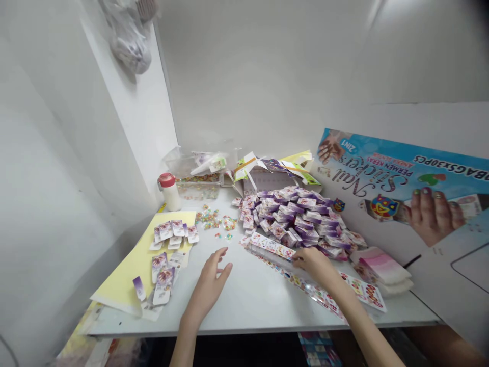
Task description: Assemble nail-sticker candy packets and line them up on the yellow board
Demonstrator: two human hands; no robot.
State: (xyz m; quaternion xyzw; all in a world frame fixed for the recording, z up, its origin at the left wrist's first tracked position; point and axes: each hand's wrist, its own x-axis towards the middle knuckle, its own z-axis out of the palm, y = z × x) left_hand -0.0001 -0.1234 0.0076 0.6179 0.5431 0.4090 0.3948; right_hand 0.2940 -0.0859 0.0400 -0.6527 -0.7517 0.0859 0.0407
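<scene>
The right hand grips a strip of nail-sticker packets beside a heap of purple-and-white packets, piled within easy reach. The left hand, open and empty, hovers over the white tabletop.

on the table, a paper sheet lies at the left, with card packets on it. behind the sheet stand a bottle and, to its right, a plastic tub. loose candies lie between the sheet and a heap of packets. before the heap lies a strip of stickers; a printed poster leans to the right.
</scene>
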